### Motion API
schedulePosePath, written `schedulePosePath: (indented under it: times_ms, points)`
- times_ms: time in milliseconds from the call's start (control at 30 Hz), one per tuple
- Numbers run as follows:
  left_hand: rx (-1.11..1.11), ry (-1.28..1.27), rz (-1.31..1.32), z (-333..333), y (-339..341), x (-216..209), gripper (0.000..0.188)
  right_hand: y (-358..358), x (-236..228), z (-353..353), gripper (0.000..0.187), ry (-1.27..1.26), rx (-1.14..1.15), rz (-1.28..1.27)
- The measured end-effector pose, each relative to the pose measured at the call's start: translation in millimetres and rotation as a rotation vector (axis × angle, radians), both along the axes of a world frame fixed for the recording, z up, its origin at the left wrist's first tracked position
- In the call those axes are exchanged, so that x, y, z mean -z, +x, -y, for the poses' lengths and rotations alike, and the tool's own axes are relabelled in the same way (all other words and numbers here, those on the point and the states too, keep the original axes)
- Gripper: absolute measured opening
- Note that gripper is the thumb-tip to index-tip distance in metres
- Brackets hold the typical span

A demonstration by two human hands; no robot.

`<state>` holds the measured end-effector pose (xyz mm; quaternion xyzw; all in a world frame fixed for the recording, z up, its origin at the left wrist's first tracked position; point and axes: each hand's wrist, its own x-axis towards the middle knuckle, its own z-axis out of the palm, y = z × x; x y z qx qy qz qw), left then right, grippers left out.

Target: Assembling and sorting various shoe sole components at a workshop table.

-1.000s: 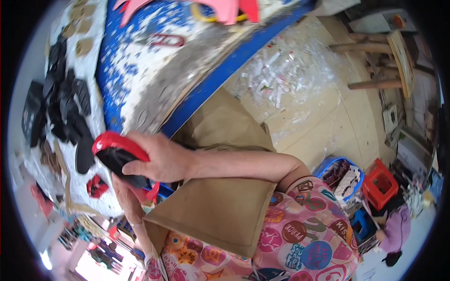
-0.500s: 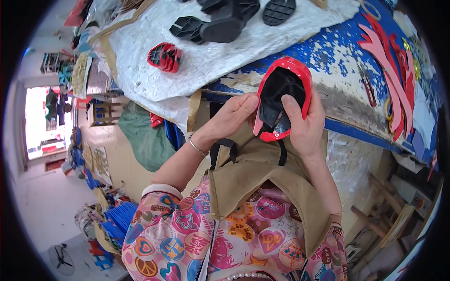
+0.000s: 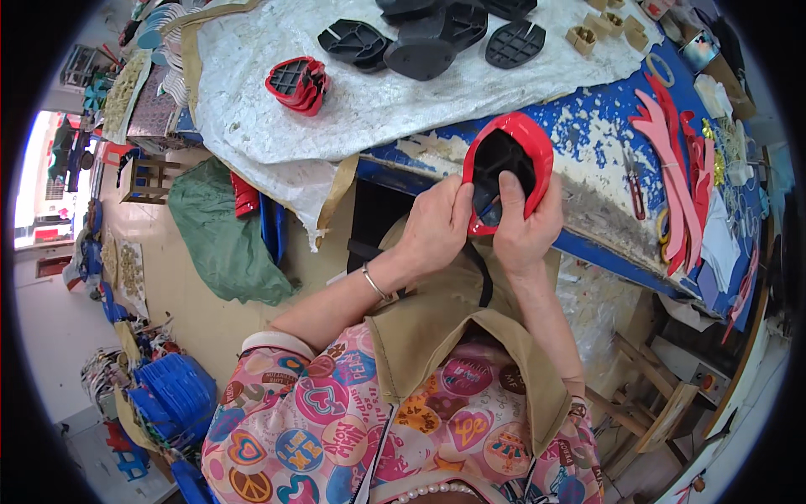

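Between my hands, above the table's near edge, is a black plastic shoe platform piece with a glossy red strip [image 3: 537, 139] wrapped around its rim; its hollow black side [image 3: 508, 160] faces up. My left hand [image 3: 437, 214] is closed, pinching the strip at the piece's lower left edge. My right hand [image 3: 531, 220] grips the lower right side, thumb inside the hollow and fingers hidden behind. On a white sheet [image 3: 252, 134] farther left lies a stack of red-wrapped pieces [image 3: 294, 82]. Several bare black platform pieces [image 3: 420, 59] lie toward the back.
Red and pink strips [image 3: 667, 160] lie on the right of the worn blue table [image 3: 588, 109], near red-handled snips [image 3: 635, 193] and a tape roll [image 3: 659, 70]. A green cloth [image 3: 222, 235] is at the left. A wooden stool [image 3: 646, 412] stands at lower right.
My left hand has moved right and closer to my right hand, pinching lower on the piece. The loose pinkish strip end beside the rim no longer shows. The view has shifted slightly.
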<state>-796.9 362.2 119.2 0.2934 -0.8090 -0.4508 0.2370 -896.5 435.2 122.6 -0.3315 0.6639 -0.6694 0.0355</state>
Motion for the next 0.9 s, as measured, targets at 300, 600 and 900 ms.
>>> schedulePosePath:
  times_ms: [300,600,900]
  points:
    - [0.218,0.288,-0.312,27.7,-6.1,-0.7,0.035,3.6,-13.3,-7.6,0.030,-0.092,-0.161,0.210]
    - [0.332,0.287,-0.426,37.9,1.0,-19.2,0.034,6.4,0.8,-13.8,0.037,-0.046,-0.400,0.449]
    - [0.319,0.293,-0.191,44.1,6.7,-7.7,0.034,11.7,18.0,-21.5,0.038,0.081,-0.585,0.575]
